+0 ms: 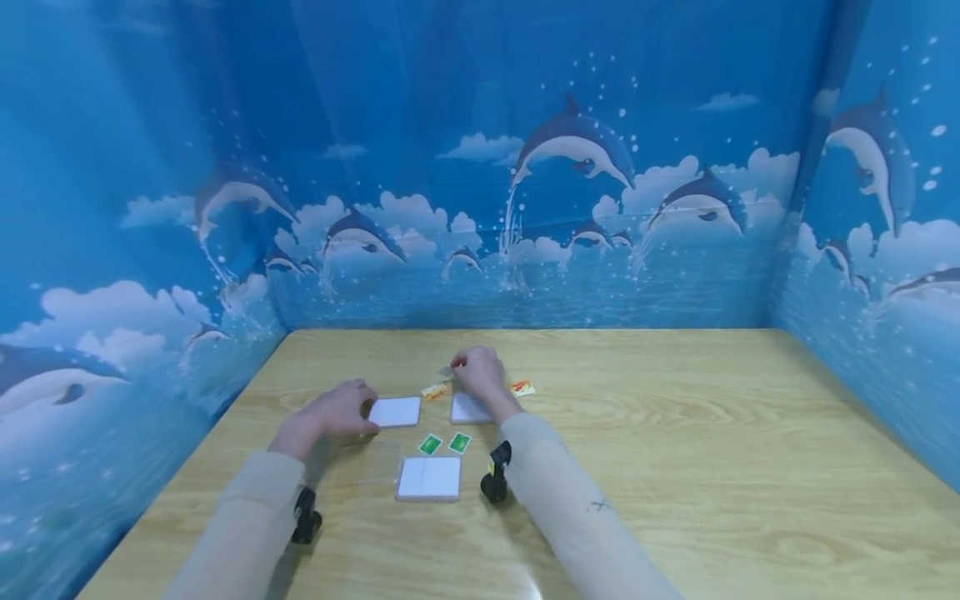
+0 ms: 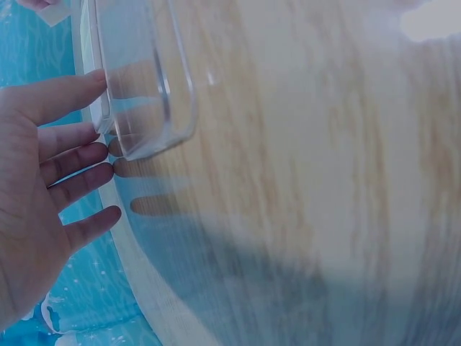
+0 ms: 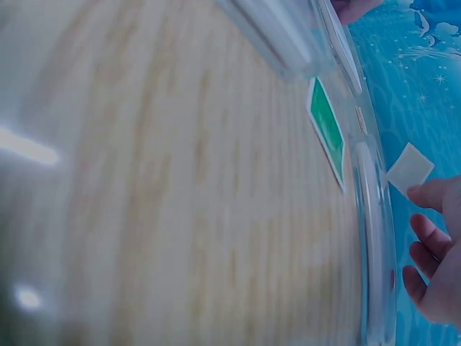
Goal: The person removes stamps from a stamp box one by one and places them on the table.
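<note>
My left hand [image 1: 341, 410] lies at the left edge of a clear plastic box [image 1: 395, 412] with white contents. Its fingers are fairly straight in the left wrist view, the thumb touching the box's edge. My right hand [image 1: 480, 375] reaches over a second white-filled clear box [image 1: 470, 408] and partly hides it. Between its thumb and fingertips it pinches a small pale square with serrated edges, like a postage stamp [image 3: 410, 169]. Two green stamps with white borders, one left [image 1: 430, 444] and one right [image 1: 460, 442], lie in front of the boxes.
A third clear box with white contents [image 1: 428, 479] stands nearest me. To its left is a faint transparent plastic lid or tray [image 1: 380, 462]. Orange-and-yellow stamps [image 1: 436, 391] and a red-and-yellow one [image 1: 522, 388] lie farther back. A dolphin-print curtain [image 1: 525, 275] borders the wooden table [image 1: 697, 433].
</note>
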`<action>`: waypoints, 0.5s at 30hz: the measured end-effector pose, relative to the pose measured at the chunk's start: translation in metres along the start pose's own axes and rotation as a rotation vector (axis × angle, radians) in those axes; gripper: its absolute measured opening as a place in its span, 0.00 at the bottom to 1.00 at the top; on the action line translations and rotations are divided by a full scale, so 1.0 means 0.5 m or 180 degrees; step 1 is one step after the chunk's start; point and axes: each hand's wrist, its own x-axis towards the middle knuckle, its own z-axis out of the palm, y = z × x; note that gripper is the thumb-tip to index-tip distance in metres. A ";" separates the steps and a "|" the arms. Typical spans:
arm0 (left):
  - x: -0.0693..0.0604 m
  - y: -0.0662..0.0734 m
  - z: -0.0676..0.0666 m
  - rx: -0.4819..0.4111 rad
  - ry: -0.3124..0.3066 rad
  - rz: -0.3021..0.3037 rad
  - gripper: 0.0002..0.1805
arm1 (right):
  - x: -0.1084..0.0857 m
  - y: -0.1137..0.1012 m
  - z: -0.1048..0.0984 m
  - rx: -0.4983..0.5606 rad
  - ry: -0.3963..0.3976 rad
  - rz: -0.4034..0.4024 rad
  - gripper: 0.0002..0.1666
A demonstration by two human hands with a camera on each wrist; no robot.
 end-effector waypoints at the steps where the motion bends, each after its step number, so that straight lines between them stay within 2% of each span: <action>1: 0.000 0.000 0.000 -0.0007 -0.0001 0.0001 0.30 | 0.001 0.000 0.000 0.0015 0.0021 0.0007 0.09; 8: 0.003 0.001 0.004 0.0046 0.0010 0.0010 0.30 | 0.006 0.010 0.004 0.0060 0.0116 0.0180 0.10; 15: 0.003 0.001 0.004 0.0053 0.0021 0.0011 0.30 | 0.006 0.008 0.005 0.0105 0.0036 0.0251 0.10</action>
